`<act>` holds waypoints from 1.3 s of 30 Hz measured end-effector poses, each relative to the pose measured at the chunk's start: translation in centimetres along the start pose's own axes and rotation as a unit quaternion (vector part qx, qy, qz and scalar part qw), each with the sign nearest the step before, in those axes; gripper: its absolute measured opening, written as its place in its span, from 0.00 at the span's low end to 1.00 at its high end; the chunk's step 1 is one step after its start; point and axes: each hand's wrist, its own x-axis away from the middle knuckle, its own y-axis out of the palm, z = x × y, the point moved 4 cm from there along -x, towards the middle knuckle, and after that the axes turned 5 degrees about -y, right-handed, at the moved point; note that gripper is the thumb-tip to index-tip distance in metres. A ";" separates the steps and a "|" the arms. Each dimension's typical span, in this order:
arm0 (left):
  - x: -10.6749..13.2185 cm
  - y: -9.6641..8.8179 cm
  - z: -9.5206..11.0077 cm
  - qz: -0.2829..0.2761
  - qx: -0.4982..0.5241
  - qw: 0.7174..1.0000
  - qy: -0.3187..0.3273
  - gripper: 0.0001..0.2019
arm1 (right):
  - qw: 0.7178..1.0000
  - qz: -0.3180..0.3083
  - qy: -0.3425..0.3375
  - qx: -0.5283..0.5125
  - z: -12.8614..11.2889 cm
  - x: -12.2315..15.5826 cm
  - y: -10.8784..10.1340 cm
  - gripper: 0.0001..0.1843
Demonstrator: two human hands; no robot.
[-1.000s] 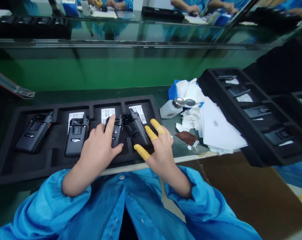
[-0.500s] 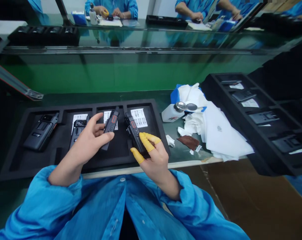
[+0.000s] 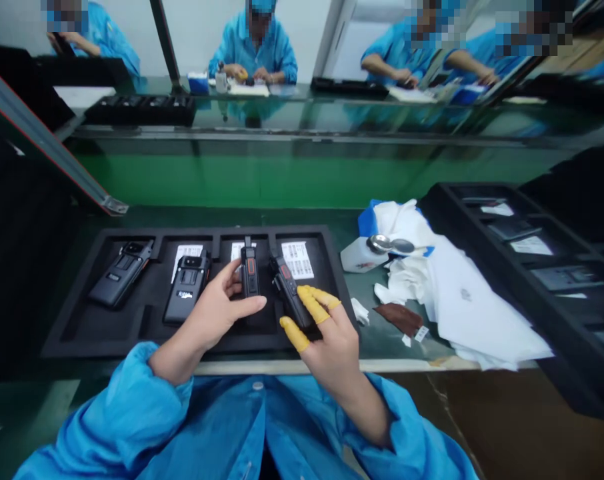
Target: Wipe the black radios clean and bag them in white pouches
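A black foam tray (image 3: 82, 333) with four pockets lies in front of me. My left hand (image 3: 217, 313) is closed round a black handheld radio (image 3: 249, 270), held on edge above the third pocket. My right hand (image 3: 327, 327), with yellow finger cots on thumb and two fingers, grips a second black radio (image 3: 288, 288) on edge above the fourth pocket. Two more radios lie flat in the tray: one (image 3: 121, 273) in the leftmost pocket and one (image 3: 187, 290) in the second. White barcode labels (image 3: 298, 259) lie in the pockets.
To the right lie white cloths and paper (image 3: 457, 293), a white dispenser bottle with a metal cap (image 3: 367, 250) and a brown scrap (image 3: 401, 317). Another black tray with devices (image 3: 532, 267) stands far right. Across the green conveyor (image 3: 282, 177), several people in blue coats work.
Both hands have lifted their radios from lying flat in the pockets and turned them on edge. The camera has tilted up, so more of the far bench shows.
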 end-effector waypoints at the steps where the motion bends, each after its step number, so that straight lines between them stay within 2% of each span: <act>1: 0.0 -0.1 -0.1 0.008 0.003 1.000 -0.002 0.44 | 1.000 -0.018 -0.002 -0.002 0.1 -0.3 0.1 0.22; 6: -0.1 -0.2 0.1 0.009 0.002 1.000 0.021 0.33 | 0.998 -0.070 -0.009 0.003 0.3 -1.3 0.6 0.16; 9: 0.3 0.1 0.4 -0.019 -0.014 0.999 0.028 0.34 | 0.990 -0.129 0.044 0.034 0.5 -2.0 0.8 0.21; 12: 0.7 0.1 0.9 0.010 -0.039 0.997 0.066 0.40 | 0.952 -0.263 0.137 0.083 0.9 -3.2 1.1 0.31; 14: 1.0 0.0 1.2 0.046 -0.077 0.988 0.129 0.41 | 0.924 -0.326 0.180 0.086 1.2 -3.9 1.0 0.29; 15: 1.2 0.0 1.3 0.059 -0.105 0.978 0.169 0.40 | 0.920 -0.331 0.197 0.075 1.5 -4.1 0.8 0.27; 17: 1.4 0.0 1.4 0.079 -0.169 0.950 0.249 0.35 | 0.929 -0.286 0.235 0.023 2.2 -4.2 0.3 0.24; 19: 1.7 0.0 1.2 0.095 -0.224 0.920 0.309 0.31 | 0.938 -0.196 0.273 -0.080 2.9 -3.4 -0.2 0.22; 23: 2.1 -0.1 0.8 0.113 -0.282 0.878 0.370 0.28 | 0.907 -0.029 0.317 -0.276 3.8 -0.7 -0.1 0.21; 25: 2.3 0.0 0.7 0.111 -0.295 0.865 0.390 0.27 | 0.892 0.012 0.320 -0.319 3.8 0.4 0.4 0.21; 27: 2.6 0.1 0.7 0.106 -0.299 0.859 0.403 0.27 | 0.884 0.026 0.316 -0.344 3.6 1.1 0.9 0.21; 30: 2.6 0.2 0.5 0.100 -0.287 0.876 0.374 0.27 | 0.878 0.029 0.315 -0.359 3.4 1.4 1.3 0.21; 33: 2.3 -0.3 0.8 0.125 -0.211 0.929 0.275 0.31 | 0.853 0.042 0.337 -0.397 3.7 0.9 0.9 0.24; 34: 2.1 -0.6 1.0 0.138 -0.162 0.948 0.235 0.33 | 0.834 0.046 0.355 -0.420 3.8 0.7 0.7 0.24; 36: 1.8 -1.2 1.3 0.149 -0.037 0.976 0.154 0.32 | 0.778 0.036 0.408 -0.476 4.1 0.2 0.4 0.23; 39: 1.2 -1.8 1.7 0.126 0.124 0.984 0.031 0.21 | 0.683 -0.029 0.492 -0.540 4.0 -0.3 0.3 0.18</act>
